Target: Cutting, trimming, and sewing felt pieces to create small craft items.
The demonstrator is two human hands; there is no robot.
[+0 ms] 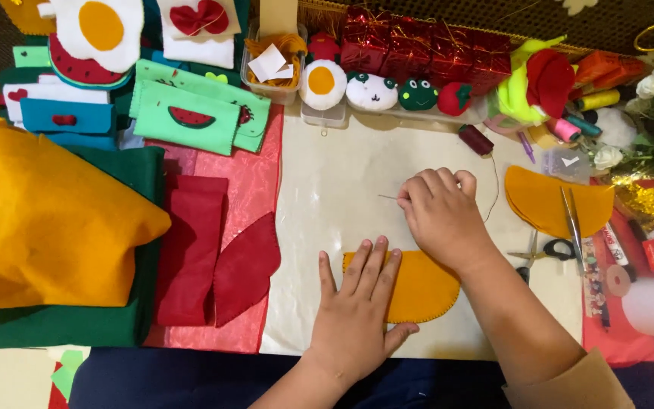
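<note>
The left hand (357, 307) is lying flat, fingers spread, pressing the half-round yellow felt piece (418, 291) onto the tabletop (334, 189). The right hand (440, 216) is pinching a needle (389, 198) in a closed grip, at twelve o'clock from the felt, whose long axis is running nine to three.

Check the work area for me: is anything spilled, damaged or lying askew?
Nothing stands out. The left hand lies flat on the yellow felt piece; the right hand pinches a needle. Scissors lie beside it.
</note>
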